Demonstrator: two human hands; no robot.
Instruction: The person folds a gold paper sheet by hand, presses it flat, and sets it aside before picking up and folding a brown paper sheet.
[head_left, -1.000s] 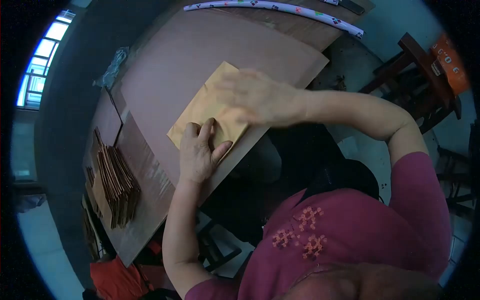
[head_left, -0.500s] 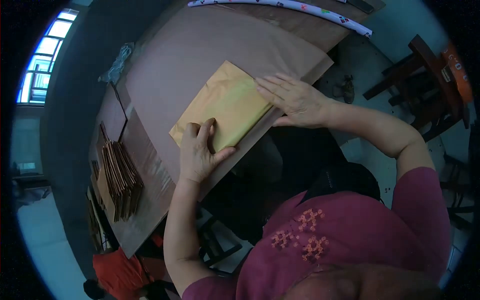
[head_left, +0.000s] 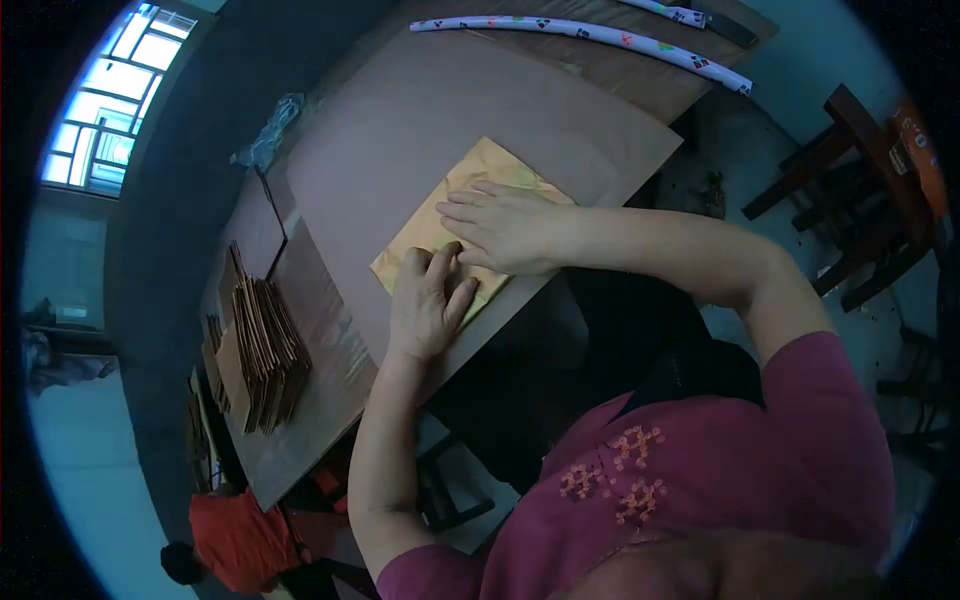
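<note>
A folded sheet of yellow-brown paper (head_left: 484, 160) lies flat near the front edge of the table, on a large brown sheet (head_left: 400, 120). My right hand (head_left: 510, 228) rests across the middle of the folded paper, palm down, with the fingers stretched out. Beside it, at the paper's lower left part, is my left hand (head_left: 425, 305). Its fingers are bent with their tips on the paper, and the thumb stands apart near the front fold. Both hands cover part of the paper.
A stack of folded brown cardboard pieces (head_left: 265, 345) stands on the table's left. Crumpled clear plastic (head_left: 272, 130) lies at the far left edge. A patterned white roll (head_left: 590, 35) lies at the back. Right of the table is a wooden chair (head_left: 850, 190); a person in red (head_left: 240, 540) is at lower left.
My right hand has moved left from the paper's right end onto its middle. My left hand stays at the lower left part. The whole view has shifted slightly.
</note>
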